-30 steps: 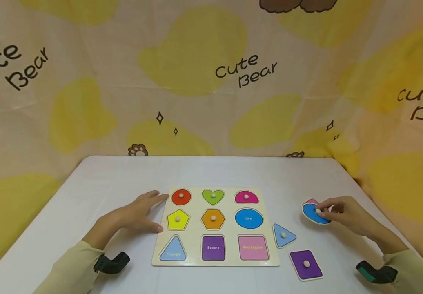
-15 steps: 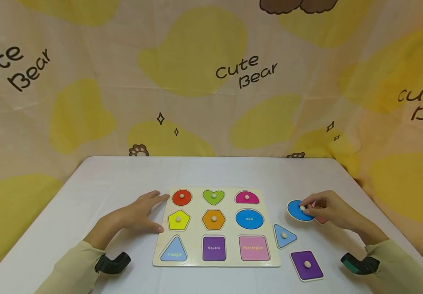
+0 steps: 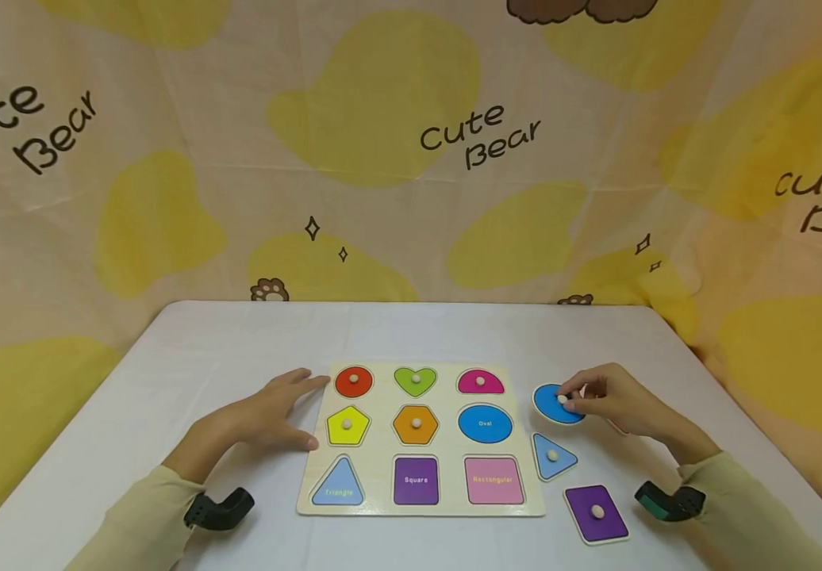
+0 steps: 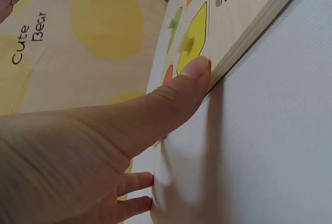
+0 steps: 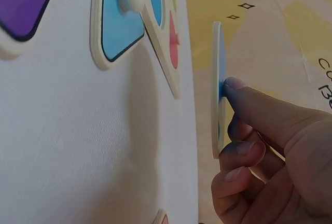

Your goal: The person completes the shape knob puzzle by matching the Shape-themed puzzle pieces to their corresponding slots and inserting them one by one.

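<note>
A cream cloth [image 3: 371, 95] with yellow blotches, "Cute Bear" lettering, small paw prints and star outlines hangs across the back of the room and down both sides. In front of it stands a white bench [image 3: 240, 333], its far corners rounded, its surface finely textured in the wrist views and marked by soft shadows.

On the bench lies a pale wooden board [image 3: 378, 476]. Its top row holds a red circle [image 3: 343, 388], a green heart [image 3: 404, 377] and a magenta half-circle [image 3: 471, 388]; a yellow pentagon [image 3: 347, 434] and an orange hexagon [image 3: 404, 432] sit in the middle row. Blue, purple, pink and light-blue places bear printed names.

At the board's left edge, the grip of the left hand [image 3: 264, 416] is released, fingers relaxed and thumb resting against the wood. The grip of the right hand [image 3: 618, 400] grasps a blue oval piece [image 3: 547, 408], pinching its knob [image 3: 562, 399]; the piece is raised above the bench, just right of the board. A purple square piece [image 3: 585, 519] and a smaller light-blue triangle piece [image 3: 548, 466] lie nearby, and a pink piece [image 5: 163, 219] shows only in part.
</note>
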`<action>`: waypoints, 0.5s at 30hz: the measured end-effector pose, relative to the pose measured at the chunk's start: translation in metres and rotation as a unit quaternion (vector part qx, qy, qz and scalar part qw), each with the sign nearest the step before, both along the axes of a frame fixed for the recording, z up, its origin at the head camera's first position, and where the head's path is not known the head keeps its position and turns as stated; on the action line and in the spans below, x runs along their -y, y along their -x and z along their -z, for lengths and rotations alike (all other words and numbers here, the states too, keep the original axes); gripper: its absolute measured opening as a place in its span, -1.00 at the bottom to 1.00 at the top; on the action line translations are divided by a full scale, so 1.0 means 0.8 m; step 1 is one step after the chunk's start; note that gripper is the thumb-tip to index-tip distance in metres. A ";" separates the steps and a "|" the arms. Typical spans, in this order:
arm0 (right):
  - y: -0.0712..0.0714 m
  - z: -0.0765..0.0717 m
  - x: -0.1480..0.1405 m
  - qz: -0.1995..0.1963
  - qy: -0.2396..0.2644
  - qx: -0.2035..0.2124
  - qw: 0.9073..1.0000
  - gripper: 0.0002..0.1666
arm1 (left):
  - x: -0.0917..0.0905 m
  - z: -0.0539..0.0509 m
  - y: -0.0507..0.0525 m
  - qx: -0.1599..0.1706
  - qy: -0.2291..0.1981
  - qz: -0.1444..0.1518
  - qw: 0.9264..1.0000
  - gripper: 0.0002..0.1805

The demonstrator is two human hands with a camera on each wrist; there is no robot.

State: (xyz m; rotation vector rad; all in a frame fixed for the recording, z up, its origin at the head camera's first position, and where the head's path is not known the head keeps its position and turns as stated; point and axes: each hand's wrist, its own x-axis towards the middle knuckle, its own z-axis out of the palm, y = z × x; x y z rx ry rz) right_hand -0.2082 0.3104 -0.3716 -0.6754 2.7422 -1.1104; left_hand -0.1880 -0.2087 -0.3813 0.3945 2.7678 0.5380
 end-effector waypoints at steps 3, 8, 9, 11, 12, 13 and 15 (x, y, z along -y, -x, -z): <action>0.003 0.001 0.007 0.001 -0.005 0.007 1.000 -0.79 | 0.001 -0.001 0.000 0.001 -0.004 0.007 1.000 0.09; 0.009 -0.003 0.023 -0.004 -0.003 0.018 1.000 -0.77 | 0.004 -0.003 0.000 0.000 -0.009 0.013 1.000 0.10; 0.010 -0.003 0.026 -0.006 -0.002 0.020 1.000 -0.77 | 0.004 -0.002 0.001 0.001 -0.010 0.012 1.000 0.10; 0.010 -0.004 0.031 -0.009 0.001 0.026 1.000 -0.77 | 0.004 -0.001 0.002 0.003 -0.009 0.012 1.000 0.09; 0.011 -0.004 0.033 -0.012 0.005 0.028 1.000 -0.77 | 0.004 0.000 0.002 0.004 -0.009 0.011 1.000 0.09; 0.011 -0.003 0.035 -0.015 0.007 0.030 0.999 -0.77 | 0.004 0.000 0.003 0.005 -0.009 0.010 1.000 0.09; 0.012 -0.003 0.039 -0.022 0.013 0.033 0.999 -0.78 | 0.004 0.002 0.004 0.005 -0.006 0.010 1.000 0.09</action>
